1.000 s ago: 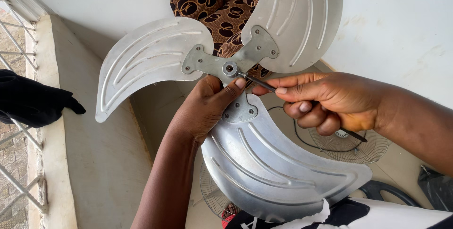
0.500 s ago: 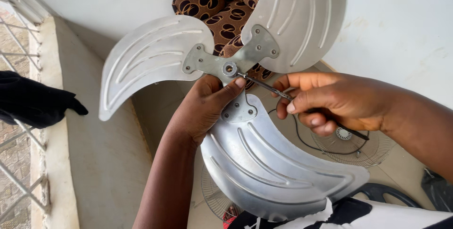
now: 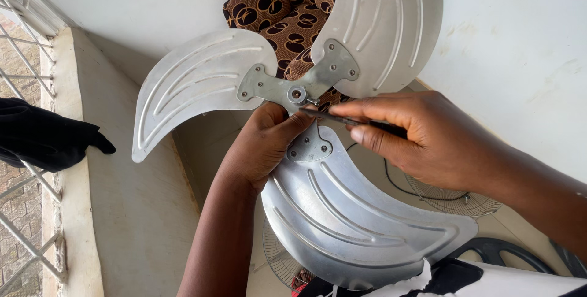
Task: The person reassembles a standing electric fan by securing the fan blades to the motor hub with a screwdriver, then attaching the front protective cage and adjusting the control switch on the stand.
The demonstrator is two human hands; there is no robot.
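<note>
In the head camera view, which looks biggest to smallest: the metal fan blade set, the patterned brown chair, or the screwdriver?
1. fan blade set, though it is closest to the camera.
2. patterned brown chair, partly hidden and farther off.
3. screwdriver, mostly covered by the right hand.

Below us we see a pale floor, most of it hidden. On it lies a round wire fan guard, flat, with a thin dark cable curling beside it. A second wire guard lies lower left on the same floor. At the lower right we make out a dark ring-shaped part resting there too. To the left runs a pale concrete ledge beside a window grille, and a black cloth lies across its edge.
</note>
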